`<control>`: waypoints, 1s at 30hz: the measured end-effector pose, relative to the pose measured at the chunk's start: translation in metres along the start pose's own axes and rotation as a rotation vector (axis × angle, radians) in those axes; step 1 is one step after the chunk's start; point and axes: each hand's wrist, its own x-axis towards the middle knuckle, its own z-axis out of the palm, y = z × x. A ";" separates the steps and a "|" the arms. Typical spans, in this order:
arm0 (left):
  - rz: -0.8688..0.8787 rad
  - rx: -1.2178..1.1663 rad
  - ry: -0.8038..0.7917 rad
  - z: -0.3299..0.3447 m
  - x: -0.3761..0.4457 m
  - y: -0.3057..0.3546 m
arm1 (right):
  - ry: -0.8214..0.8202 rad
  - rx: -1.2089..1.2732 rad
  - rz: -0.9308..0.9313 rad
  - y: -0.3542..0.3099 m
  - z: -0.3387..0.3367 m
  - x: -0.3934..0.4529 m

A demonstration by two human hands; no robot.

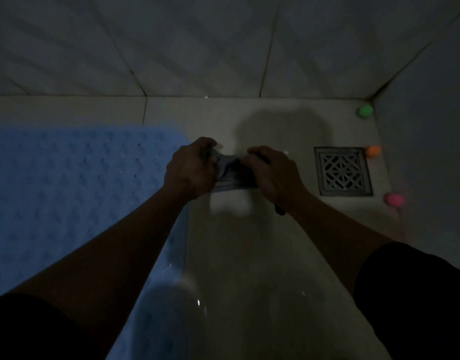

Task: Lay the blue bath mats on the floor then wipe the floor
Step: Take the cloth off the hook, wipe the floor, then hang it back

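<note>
Lying flat at left, a blue bath mat (pixel 67 193) covers the dim tiled floor (pixel 249 255). Beside its edge, the left hand (pixel 191 168) and right hand (pixel 274 174) each grip an end of a grey cloth (pixel 232 175) above the floor. Right of them sits a square metal drain (pixel 343 171); green (pixel 364 110), orange (pixel 373 151) and pink (pixel 394 199) objects line the tiled wall (pixel 431 152).
</note>
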 end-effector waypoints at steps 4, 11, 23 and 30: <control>0.098 0.050 0.121 0.007 0.065 -0.005 | 0.070 -0.070 -0.093 0.000 0.003 0.064; 0.135 0.296 0.244 0.029 0.117 0.002 | 0.305 -0.497 -0.243 0.011 0.009 0.123; 0.029 0.556 0.291 0.048 0.138 -0.019 | 0.312 -0.733 -0.191 0.033 0.041 0.153; 0.017 0.531 0.286 0.050 0.145 -0.022 | 0.374 -0.780 -0.204 0.031 0.045 0.161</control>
